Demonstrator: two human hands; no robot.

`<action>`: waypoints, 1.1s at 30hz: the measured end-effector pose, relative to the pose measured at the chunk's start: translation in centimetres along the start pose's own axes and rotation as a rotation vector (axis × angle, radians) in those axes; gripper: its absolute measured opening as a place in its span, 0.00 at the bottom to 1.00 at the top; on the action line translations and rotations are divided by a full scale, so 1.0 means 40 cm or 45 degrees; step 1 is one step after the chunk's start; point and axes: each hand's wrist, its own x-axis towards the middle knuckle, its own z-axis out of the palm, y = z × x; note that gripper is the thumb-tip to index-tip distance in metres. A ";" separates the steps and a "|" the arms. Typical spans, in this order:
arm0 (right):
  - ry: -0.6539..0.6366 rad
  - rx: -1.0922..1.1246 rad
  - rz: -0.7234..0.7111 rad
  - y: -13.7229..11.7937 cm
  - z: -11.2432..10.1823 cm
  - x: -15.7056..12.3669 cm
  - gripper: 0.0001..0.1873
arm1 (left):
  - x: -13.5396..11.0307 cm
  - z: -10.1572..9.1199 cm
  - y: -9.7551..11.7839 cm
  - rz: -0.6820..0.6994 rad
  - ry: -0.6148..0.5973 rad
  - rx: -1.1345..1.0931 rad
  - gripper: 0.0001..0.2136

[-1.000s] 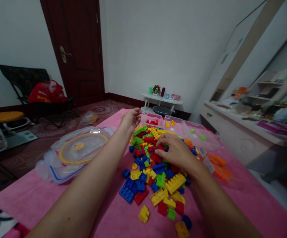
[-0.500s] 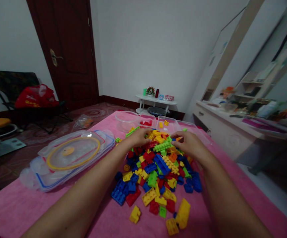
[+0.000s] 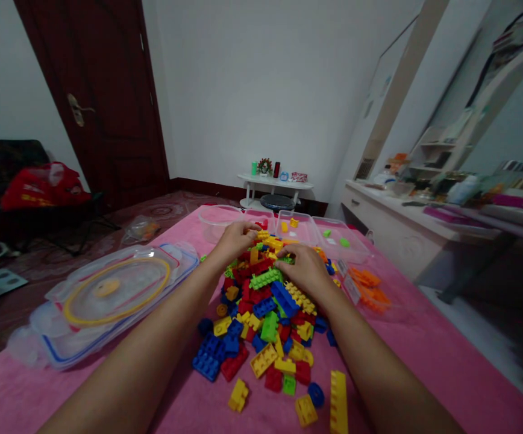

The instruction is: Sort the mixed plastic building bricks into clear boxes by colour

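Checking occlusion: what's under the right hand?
Part of the brick pile; green bricks show beside the right hand. Whatever lies directly beneath it is covered; grip can't be told.

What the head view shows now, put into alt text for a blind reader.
A person's left hand and right hand reach over a heap of colourful toy bricks on pink cloth. Clear lids lie to the left; clear containers stand beyond.

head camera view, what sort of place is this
Probably a room in a home: there is a panelled dark-red door, a white drawer unit crowded with small items, and toy bricks heaped on a pink cloth.
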 end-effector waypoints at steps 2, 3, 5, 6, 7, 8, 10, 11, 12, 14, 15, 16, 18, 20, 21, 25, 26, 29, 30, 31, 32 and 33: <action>0.057 0.061 -0.013 0.000 -0.007 0.003 0.07 | -0.002 0.000 0.008 -0.149 0.002 -0.297 0.14; 0.086 0.080 -0.036 0.000 -0.010 0.005 0.07 | -0.004 0.000 0.012 -0.203 0.009 -0.409 0.12; 0.125 0.092 -0.102 0.001 -0.011 0.007 0.09 | -0.005 -0.001 0.017 -0.230 0.004 -0.502 0.10; 0.126 0.092 -0.140 0.002 -0.009 0.008 0.10 | -0.005 -0.004 0.018 -0.221 -0.028 -0.477 0.08; 0.109 0.088 -0.178 0.004 -0.006 0.008 0.13 | -0.005 -0.008 0.016 -0.203 -0.083 -0.411 0.07; 0.077 0.075 -0.213 0.005 -0.002 0.007 0.17 | -0.003 -0.013 0.013 -0.187 -0.155 -0.314 0.07; -0.020 0.029 -0.266 0.007 0.008 0.005 0.24 | -0.001 -0.026 0.005 -0.148 -0.300 -0.060 0.09; -0.075 0.000 -0.287 0.007 0.013 0.003 0.28 | 0.000 -0.032 0.001 -0.116 -0.364 0.083 0.11; -0.124 -0.032 -0.303 0.006 0.016 0.001 0.30 | 0.000 -0.038 -0.003 -0.073 -0.420 0.220 0.12; -0.178 -0.093 -0.312 0.005 0.021 -0.001 0.32 | -0.002 -0.048 -0.008 0.014 -0.517 0.437 0.14; -0.178 -0.120 -0.303 0.005 0.021 -0.002 0.31 | -0.004 -0.052 -0.008 0.048 -0.562 0.506 0.15; -0.167 -0.145 -0.287 0.006 0.021 -0.001 0.30 | -0.006 -0.055 -0.007 0.069 -0.603 0.550 0.17; -0.138 -0.188 -0.234 0.011 0.021 0.001 0.28 | -0.013 -0.057 -0.002 0.076 -0.652 0.605 0.19; -0.143 -0.233 -0.177 0.018 0.023 0.003 0.25 | -0.021 -0.056 0.006 0.072 -0.677 0.667 0.20; -0.150 -0.253 -0.155 0.022 0.023 0.003 0.24 | -0.025 -0.054 0.011 0.071 -0.675 0.701 0.21; -0.137 -0.256 -0.061 0.028 0.018 0.002 0.18 | -0.032 -0.042 0.020 0.053 -0.606 0.770 0.19; -0.139 -0.250 -0.024 0.027 0.012 0.002 0.17 | -0.031 -0.039 0.020 0.039 -0.579 0.752 0.18; -0.159 -0.240 0.069 0.026 -0.017 0.004 0.17 | -0.025 -0.034 0.019 -0.071 -0.464 0.528 0.14; -0.156 -0.239 0.080 0.028 -0.029 0.006 0.18 | -0.023 -0.034 0.021 -0.126 -0.426 0.413 0.13; -0.149 -0.234 0.088 0.030 -0.040 0.009 0.20 | -0.021 -0.033 0.023 -0.172 -0.407 0.291 0.13; -0.146 -0.226 0.099 0.033 -0.049 0.011 0.20 | -0.020 -0.033 0.026 -0.201 -0.403 0.172 0.14; -0.152 -0.214 0.111 0.037 -0.057 0.014 0.19 | -0.020 -0.032 0.030 -0.216 -0.409 0.065 0.15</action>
